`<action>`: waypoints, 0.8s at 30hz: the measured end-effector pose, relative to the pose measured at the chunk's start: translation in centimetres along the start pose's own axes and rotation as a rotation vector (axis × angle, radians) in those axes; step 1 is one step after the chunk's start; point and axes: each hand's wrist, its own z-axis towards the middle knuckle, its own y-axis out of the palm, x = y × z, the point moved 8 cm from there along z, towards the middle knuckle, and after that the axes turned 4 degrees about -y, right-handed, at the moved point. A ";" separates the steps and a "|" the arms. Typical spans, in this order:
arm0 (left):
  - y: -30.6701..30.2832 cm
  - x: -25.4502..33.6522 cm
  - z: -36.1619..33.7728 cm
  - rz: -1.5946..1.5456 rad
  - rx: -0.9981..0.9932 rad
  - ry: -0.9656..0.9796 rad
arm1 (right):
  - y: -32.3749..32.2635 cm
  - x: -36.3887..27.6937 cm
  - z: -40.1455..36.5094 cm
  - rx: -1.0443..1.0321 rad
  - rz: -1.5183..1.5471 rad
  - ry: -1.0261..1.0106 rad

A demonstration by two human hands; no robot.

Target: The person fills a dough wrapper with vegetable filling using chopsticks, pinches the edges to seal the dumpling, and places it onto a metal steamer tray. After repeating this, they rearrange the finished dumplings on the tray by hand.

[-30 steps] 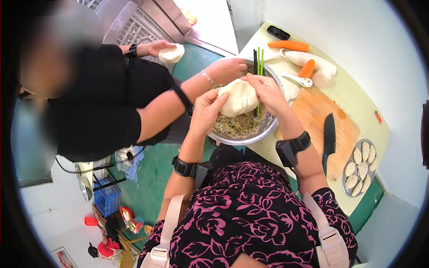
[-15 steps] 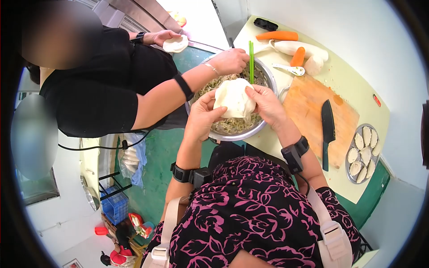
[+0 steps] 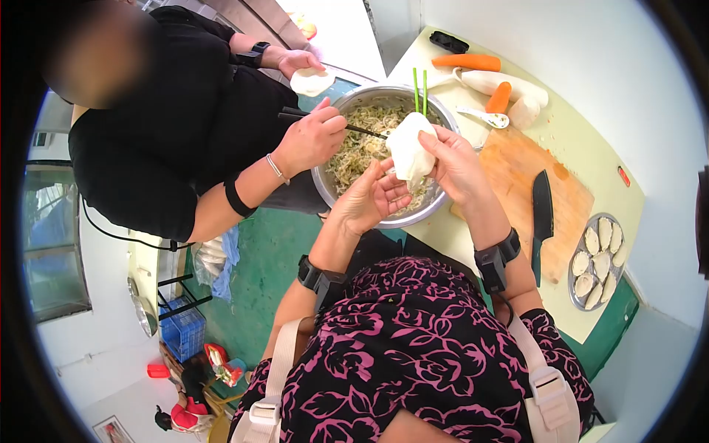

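left hand (image 3: 369, 198) let go, now open-palmed just under the wrapper (image 3: 408, 150) | right hand (image 3: 452, 159) pinching it solo | co-worker's chopsticks (image 3: 362, 130) swung in beside

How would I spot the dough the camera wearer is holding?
Find the steel bowl of shredded filling in the middle. Over its right side, the right hand pinches the folded dough. Unlike the flat dough on the co-worker's far hand, it hangs doubled above the filling.

At the frame's centre, the right hand (image 3: 456, 161) pinches a white dough wrapper (image 3: 410, 150) above a metal bowl (image 3: 442, 205) of shredded filling (image 3: 360, 142). The left hand (image 3: 369, 201) lies palm-up just below. To the left, a co-worker's hand (image 3: 310, 140) grips dark chopsticks (image 3: 356, 128).
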 end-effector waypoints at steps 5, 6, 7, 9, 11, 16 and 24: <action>-0.1 -3.4 0.5 -0.049 -0.063 -0.298 | -0.5 -0.5 -0.5 0.007 -0.161 -0.049; 0.8 -3.7 0.4 -0.025 -0.061 -0.316 | -0.5 -0.4 -0.5 0.010 -0.163 -0.060; 0.9 -3.3 0.6 0.001 -0.026 -0.246 | -0.4 -0.3 -0.6 0.014 -0.165 -0.070; 0.8 -2.3 0.9 0.052 0.043 -0.108 | -0.5 -0.3 -0.7 0.019 -0.193 -0.082; -0.5 -1.3 1.0 0.177 0.156 -0.004 | -0.7 -0.4 -1.0 0.020 -0.245 -0.085; -0.1 1.5 0.3 0.442 0.296 0.216 | -0.9 -0.6 -1.1 0.006 -0.286 -0.151; 1.7 3.3 -0.2 0.382 0.281 0.381 | -2.0 1.4 -2.1 -0.011 -0.029 0.163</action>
